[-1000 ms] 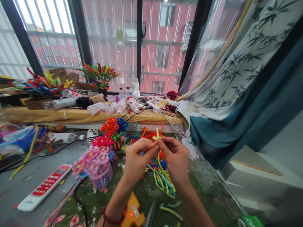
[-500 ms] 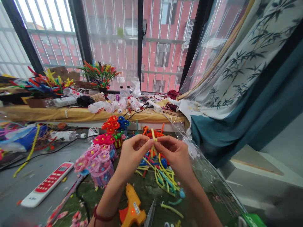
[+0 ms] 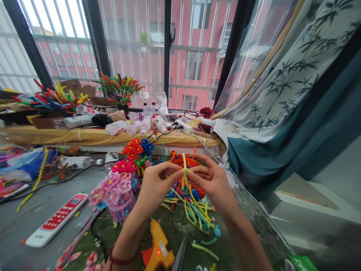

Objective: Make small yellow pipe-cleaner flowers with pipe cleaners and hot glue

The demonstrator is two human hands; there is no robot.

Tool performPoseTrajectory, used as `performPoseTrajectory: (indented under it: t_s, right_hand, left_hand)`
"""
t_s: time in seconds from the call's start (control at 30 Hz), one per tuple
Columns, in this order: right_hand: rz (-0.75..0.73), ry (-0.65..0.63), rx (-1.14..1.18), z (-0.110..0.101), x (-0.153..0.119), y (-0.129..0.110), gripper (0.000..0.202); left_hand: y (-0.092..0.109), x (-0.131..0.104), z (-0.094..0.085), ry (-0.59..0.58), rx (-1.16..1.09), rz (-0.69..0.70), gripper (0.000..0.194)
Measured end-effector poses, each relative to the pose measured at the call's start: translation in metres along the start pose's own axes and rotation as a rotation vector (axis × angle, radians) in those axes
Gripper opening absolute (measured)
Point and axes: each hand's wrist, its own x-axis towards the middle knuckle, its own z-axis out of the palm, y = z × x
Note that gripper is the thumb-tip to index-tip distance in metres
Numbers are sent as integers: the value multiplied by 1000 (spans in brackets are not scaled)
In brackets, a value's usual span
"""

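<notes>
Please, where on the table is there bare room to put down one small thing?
Mostly bare: grey tabletop between remote and cable; smaller, green surface between glue gun and loose stems. Crowded: between left hand and right hand, and along the ledge.

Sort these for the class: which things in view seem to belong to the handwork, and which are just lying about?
Likely in use:
- yellow piece between left hand and right hand
- loose stems
- glue gun
- metal blade

Probably lying about:
- remote
- bottle on the table
- power strip
</notes>
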Motion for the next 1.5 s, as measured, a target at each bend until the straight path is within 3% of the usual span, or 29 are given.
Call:
performPoseTrajectory:
  t_s: [0.27, 0.6, 0.8, 1.5]
  right_hand:
    - [-34, -38, -110, 0, -2, -1, 39]
    - [-71, -79, -140, 0, -2, -2, 43]
    - [-64, 17, -194, -1, 0, 5, 21]
    - [-115, 53, -208, -1, 2, 13, 12]
  left_hand:
    - [1, 0, -1, 9, 137, 58, 23]
    - [7, 0, -2, -51, -24, -66, 32]
    - [6, 0, -1, -110, -38, -114, 35]
    - [-2, 2, 1, -212, -28, -91, 26]
